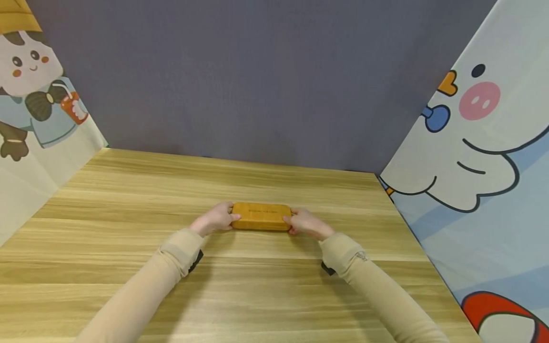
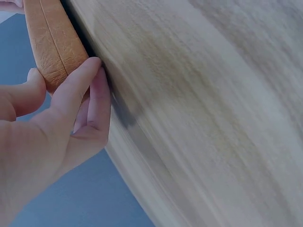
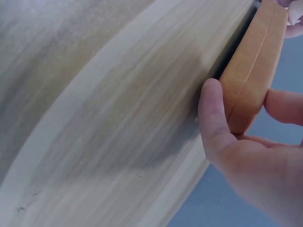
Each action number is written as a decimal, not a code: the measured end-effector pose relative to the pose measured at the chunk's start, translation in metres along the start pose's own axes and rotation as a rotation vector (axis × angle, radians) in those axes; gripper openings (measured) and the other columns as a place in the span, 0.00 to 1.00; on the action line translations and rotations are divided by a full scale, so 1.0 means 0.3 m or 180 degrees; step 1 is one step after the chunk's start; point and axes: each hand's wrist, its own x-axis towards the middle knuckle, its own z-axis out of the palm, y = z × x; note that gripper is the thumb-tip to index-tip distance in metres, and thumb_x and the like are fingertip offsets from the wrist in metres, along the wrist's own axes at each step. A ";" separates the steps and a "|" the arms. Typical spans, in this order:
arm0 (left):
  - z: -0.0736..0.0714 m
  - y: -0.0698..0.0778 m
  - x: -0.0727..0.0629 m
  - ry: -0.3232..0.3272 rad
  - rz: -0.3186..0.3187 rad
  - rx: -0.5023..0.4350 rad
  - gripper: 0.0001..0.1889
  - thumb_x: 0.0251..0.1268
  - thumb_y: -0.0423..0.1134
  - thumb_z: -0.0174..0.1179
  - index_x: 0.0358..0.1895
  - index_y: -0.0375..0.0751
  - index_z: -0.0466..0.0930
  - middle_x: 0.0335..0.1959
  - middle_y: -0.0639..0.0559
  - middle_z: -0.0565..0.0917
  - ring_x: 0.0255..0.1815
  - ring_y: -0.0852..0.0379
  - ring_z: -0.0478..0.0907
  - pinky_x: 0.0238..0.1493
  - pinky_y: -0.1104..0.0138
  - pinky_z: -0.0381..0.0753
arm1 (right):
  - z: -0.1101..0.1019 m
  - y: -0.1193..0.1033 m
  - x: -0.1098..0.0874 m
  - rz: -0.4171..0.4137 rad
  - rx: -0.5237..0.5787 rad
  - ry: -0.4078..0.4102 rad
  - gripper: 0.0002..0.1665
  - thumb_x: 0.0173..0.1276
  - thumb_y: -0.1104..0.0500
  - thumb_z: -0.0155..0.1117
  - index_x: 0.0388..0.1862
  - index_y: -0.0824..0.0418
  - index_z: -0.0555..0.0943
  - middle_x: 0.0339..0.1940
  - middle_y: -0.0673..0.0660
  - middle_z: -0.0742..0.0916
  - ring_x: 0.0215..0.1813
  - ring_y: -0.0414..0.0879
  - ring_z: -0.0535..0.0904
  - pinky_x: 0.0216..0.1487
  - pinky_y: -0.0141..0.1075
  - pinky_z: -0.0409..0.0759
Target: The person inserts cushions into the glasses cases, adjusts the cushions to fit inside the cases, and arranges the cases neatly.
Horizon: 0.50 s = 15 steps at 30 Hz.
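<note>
An orange-tan glasses case with a line of small dark lettering on its lid lies lengthwise between both hands at the middle of the table. My left hand grips its left end, thumb on top. At the opposite end, my right hand holds it the same way. In the left wrist view a seam runs along the side of the case, and the left fingertips reach its lower edge. The right wrist view has the case pinched between thumb and fingers. Its lid looks closed; the inside is hidden.
A wood-grain table spreads under both arms. Behind it rises a grey-purple panel. Cartoon-printed panels stand at the left and right edges. Dark pieces show beneath both sleeve cuffs.
</note>
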 end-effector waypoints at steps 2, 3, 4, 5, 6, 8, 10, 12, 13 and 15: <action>0.002 0.003 -0.001 0.0014 -0.0008 0.0042 0.33 0.75 0.32 0.45 0.73 0.22 0.39 0.74 0.26 0.47 0.72 0.35 0.59 0.64 0.54 0.75 | 0.001 0.000 0.000 0.0008 -0.0054 0.0009 0.37 0.75 0.58 0.49 0.76 0.70 0.48 0.67 0.68 0.72 0.36 0.46 0.75 0.52 0.39 0.80; 0.003 0.004 -0.002 0.0023 -0.0012 0.0071 0.33 0.75 0.32 0.45 0.73 0.23 0.39 0.74 0.26 0.47 0.72 0.35 0.59 0.64 0.54 0.75 | 0.001 0.000 -0.001 0.0017 -0.0086 0.0017 0.37 0.75 0.58 0.49 0.76 0.70 0.48 0.67 0.68 0.71 0.37 0.46 0.75 0.55 0.41 0.79; 0.004 0.005 -0.002 0.0038 -0.0011 0.0097 0.33 0.75 0.32 0.45 0.73 0.23 0.40 0.74 0.26 0.48 0.72 0.36 0.59 0.64 0.55 0.75 | 0.001 0.000 -0.002 0.0016 -0.0121 0.0022 0.38 0.75 0.58 0.49 0.76 0.71 0.48 0.68 0.69 0.71 0.38 0.46 0.76 0.57 0.43 0.78; 0.005 0.006 -0.003 0.0052 0.0001 0.0145 0.33 0.75 0.32 0.45 0.73 0.22 0.40 0.74 0.26 0.48 0.72 0.36 0.59 0.64 0.55 0.75 | 0.001 -0.001 -0.003 0.0022 -0.0133 0.0029 0.38 0.75 0.58 0.49 0.76 0.71 0.48 0.68 0.68 0.70 0.38 0.46 0.76 0.60 0.44 0.76; 0.005 0.007 -0.003 0.0069 0.0017 0.0187 0.33 0.75 0.32 0.46 0.73 0.22 0.40 0.74 0.26 0.48 0.72 0.36 0.60 0.64 0.55 0.76 | 0.001 -0.003 -0.005 0.0024 -0.0146 0.0028 0.38 0.75 0.58 0.49 0.76 0.71 0.48 0.68 0.68 0.71 0.38 0.46 0.76 0.61 0.44 0.75; 0.006 0.009 -0.005 0.0110 0.0054 0.0268 0.33 0.74 0.32 0.46 0.73 0.22 0.41 0.74 0.26 0.49 0.72 0.37 0.61 0.63 0.56 0.76 | 0.000 -0.010 -0.010 0.0018 -0.0203 0.0035 0.39 0.75 0.57 0.49 0.76 0.71 0.47 0.68 0.68 0.71 0.36 0.45 0.76 0.64 0.44 0.72; 0.006 0.008 -0.006 0.0149 0.0098 0.0348 0.33 0.74 0.32 0.47 0.73 0.22 0.42 0.74 0.26 0.49 0.71 0.37 0.61 0.62 0.57 0.77 | -0.001 -0.018 -0.017 -0.0008 -0.0307 0.0032 0.39 0.75 0.57 0.48 0.75 0.72 0.47 0.66 0.68 0.72 0.34 0.43 0.75 0.62 0.43 0.72; 0.006 0.007 -0.007 0.0168 0.0137 0.0396 0.33 0.73 0.33 0.48 0.73 0.21 0.43 0.74 0.25 0.50 0.71 0.36 0.62 0.62 0.57 0.77 | -0.002 -0.021 -0.020 -0.0039 -0.0384 0.0021 0.39 0.75 0.57 0.48 0.75 0.73 0.47 0.63 0.67 0.74 0.31 0.42 0.74 0.61 0.43 0.72; 0.006 0.007 -0.008 0.0175 0.0144 0.0398 0.34 0.73 0.33 0.49 0.73 0.22 0.43 0.74 0.25 0.50 0.71 0.36 0.61 0.62 0.57 0.77 | -0.002 -0.022 -0.022 -0.0049 -0.0422 0.0030 0.39 0.75 0.56 0.48 0.75 0.73 0.47 0.63 0.66 0.74 0.30 0.41 0.74 0.61 0.44 0.72; 0.004 0.005 -0.010 0.0217 0.0164 0.0436 0.34 0.73 0.34 0.50 0.72 0.22 0.44 0.73 0.26 0.51 0.72 0.35 0.60 0.65 0.54 0.74 | 0.000 -0.024 -0.023 -0.0041 -0.0480 0.0033 0.39 0.76 0.56 0.47 0.75 0.73 0.46 0.54 0.67 0.77 0.28 0.43 0.72 0.63 0.44 0.71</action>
